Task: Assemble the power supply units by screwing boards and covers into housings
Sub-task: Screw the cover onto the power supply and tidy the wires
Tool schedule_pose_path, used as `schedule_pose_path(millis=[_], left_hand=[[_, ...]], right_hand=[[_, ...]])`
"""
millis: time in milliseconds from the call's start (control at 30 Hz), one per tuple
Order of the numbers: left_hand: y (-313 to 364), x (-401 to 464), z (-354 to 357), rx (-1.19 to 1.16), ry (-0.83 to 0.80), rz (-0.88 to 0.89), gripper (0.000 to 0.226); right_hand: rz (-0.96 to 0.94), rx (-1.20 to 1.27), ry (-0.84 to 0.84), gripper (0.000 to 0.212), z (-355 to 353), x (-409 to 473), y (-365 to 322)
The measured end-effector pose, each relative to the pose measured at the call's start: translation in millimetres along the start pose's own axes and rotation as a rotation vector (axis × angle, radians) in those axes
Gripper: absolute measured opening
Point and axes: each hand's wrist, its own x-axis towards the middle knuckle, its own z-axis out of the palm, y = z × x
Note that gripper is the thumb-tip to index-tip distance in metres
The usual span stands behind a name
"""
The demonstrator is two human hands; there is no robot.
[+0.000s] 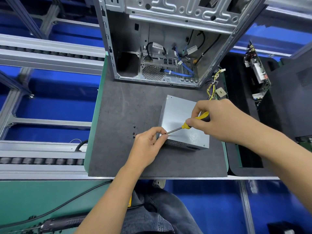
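The power supply unit (183,124) lies on the dark mat of the counter (121,112); likely rigid, fairly heavy, smooth-sided; steady it by its edges. Right hand (217,120) grips the screwdriver (194,123); left hand (148,146) fingers (161,131) pinch at the tip, near corner; loose screws (134,133) lie beside.

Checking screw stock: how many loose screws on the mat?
3 small black screws: one alone on the dark grey mat, two by the left hand. Others may be hidden under that hand.

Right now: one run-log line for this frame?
right hand: grips screwdriver | left hand: pinches tip at power supply unit corner | loose screws on mat
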Motion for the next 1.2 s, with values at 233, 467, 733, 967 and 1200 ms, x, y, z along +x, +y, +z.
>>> schedule_pose_path(millis=[233,467,733,967,1200], left_hand=[[-2,-2,-1,0.027,0.038,0.019,0.003],[-2,1,-1,-0.050,0.049,-0.044,0.019],[-1,0,-3,-0.067,0.052,-0.061,0.018],[-3,-2,-5,-0.034,0.071,-0.039,0.023],[-4,-1,-5,-0.104,0.077,-0.095,0.028]], right_hand=[[-0.061,-0.040,0.007,0.024,-1,0,-7],[-0.232,-0.150,-0.030,0.007,-7,-5,-25],[-0.197,-0.454,-0.056,0.040,0,-8,-46],[-0.295,-0.405,-0.034,0.023,-6,-8,-47],[-0.284,-0.540,-0.077,0.031,-7,-6,-54]])
